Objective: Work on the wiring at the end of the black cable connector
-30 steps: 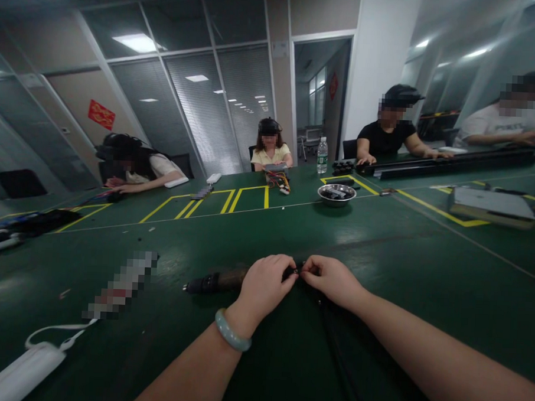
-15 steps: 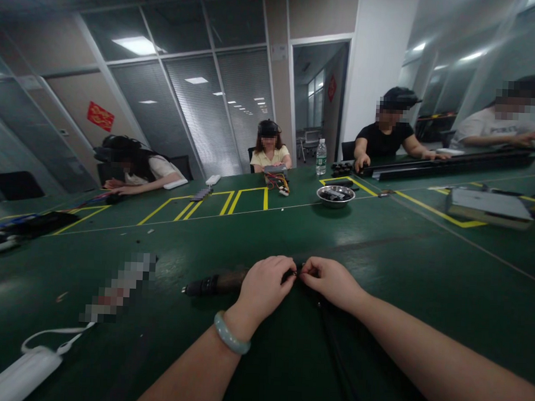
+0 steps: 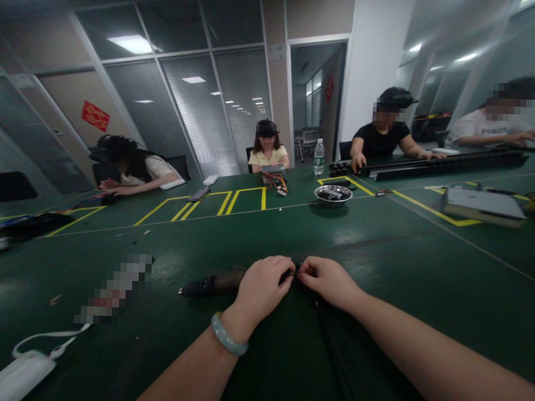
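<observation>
Over the green table (image 3: 167, 361), my left hand (image 3: 266, 286) is closed in a pinch on a small black part with a shiny bit at its end. Facing it, fingertips almost meeting, my right hand (image 3: 328, 280) is pinched too; what sits between its fingers is too small and dark to tell. Beside and partly behind my left hand lies an electric screwdriver (image 3: 213, 284), its metal tip pointing left. A long thin black strip (image 3: 334, 342) runs from below my right hand toward me.
A metal bowl (image 3: 333, 195) of dark parts stands ahead, near a water bottle (image 3: 319, 157). At left lie a white power bank (image 3: 18, 379) with a strap and a blurred-out object (image 3: 115, 291). A silver box (image 3: 482, 205) is at right. Several people sit around the table.
The view has shifted slightly, so the surroundings sit a little further left. My hands keep almost the same pinched pose close together.
</observation>
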Demonstrator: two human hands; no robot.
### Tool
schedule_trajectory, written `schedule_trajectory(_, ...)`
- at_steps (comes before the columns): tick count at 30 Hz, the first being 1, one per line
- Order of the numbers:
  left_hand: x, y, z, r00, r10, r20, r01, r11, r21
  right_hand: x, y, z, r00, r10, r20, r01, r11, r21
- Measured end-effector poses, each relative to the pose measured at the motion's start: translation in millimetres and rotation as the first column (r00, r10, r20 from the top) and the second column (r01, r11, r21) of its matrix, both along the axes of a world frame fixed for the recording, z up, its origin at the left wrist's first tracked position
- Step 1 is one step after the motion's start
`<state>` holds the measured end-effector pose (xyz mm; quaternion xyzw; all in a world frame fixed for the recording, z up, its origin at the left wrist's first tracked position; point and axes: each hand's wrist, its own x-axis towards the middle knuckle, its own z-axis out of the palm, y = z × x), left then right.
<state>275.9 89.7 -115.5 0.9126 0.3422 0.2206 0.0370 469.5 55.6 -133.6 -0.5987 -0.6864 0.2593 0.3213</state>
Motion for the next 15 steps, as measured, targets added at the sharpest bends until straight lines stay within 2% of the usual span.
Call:
schedule_trajectory(5,-0.7,-1.3,0.9,1.000,0.021,0.005,-0.021,1.000,-0.002,0.2,-0.3,-0.2,1.000,0.001,-0.005,-0.001,1.000,-0.001)
schedule_trajectory(10,2.0,0.3,2.3,1.000,-0.008,-0.005,0.008,0.997,0.071,0.3,0.0,-0.8,1.000,-0.002,0.017,0.002,1.000,0.020)
schedule_trajectory(13,2.9,-5.3,10.2,0.999,-0.022,0.034,0.018,0.991,0.131,0.8,0.1,-1.5,1.000,-0.007,0.017,0.007,0.999,0.032)
schedule_trajectory(15,-0.4,-15.6,19.5,0.993,-0.078,0.087,0.062,0.984,0.166,0.7,-0.5,-1.4,1.000,-0.017,0.023,0.017,0.999,0.033)
